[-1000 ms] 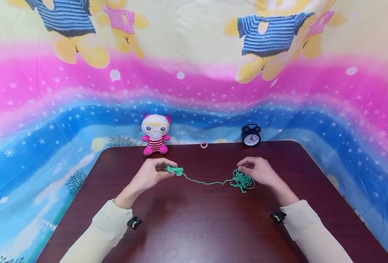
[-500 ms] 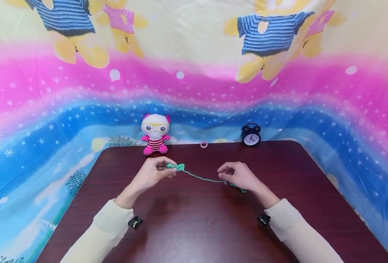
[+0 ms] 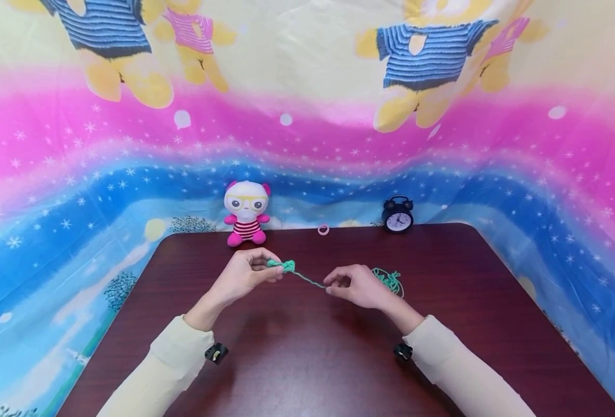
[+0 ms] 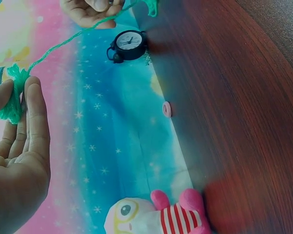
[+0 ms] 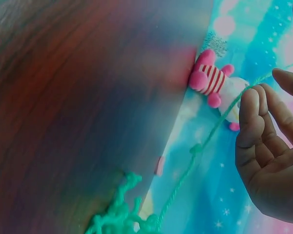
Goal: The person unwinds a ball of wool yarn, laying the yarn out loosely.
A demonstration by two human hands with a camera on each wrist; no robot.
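Observation:
Between thumb and fingers, my left hand [image 3: 237,275] pinches a small bundle of wound green yarn [image 3: 288,266]; the left wrist view shows the bundle [image 4: 17,92] standing out past the fingertips. From it a single strand [image 3: 310,281] runs right to my right hand [image 3: 359,285], where thumb and fingertips hold it. In the right wrist view the strand [image 5: 212,134] passes the fingers and trails down to the loose yarn. That loose, tangled heap of green yarn [image 3: 389,281] lies on the table behind the right hand, partly hidden by it.
At the back of the dark wooden table [image 3: 297,359] sits a pink-and-white plush panda [image 3: 246,214]. A small pink ring [image 3: 324,230] and a black alarm clock [image 3: 398,215] stand along the same edge. A printed cloth [image 3: 307,139] hangs behind.
My right hand has moved left from the yarn heap toward the left hand, and the strand between the hands is shorter. The left hand has barely shifted, still holding the bundle.

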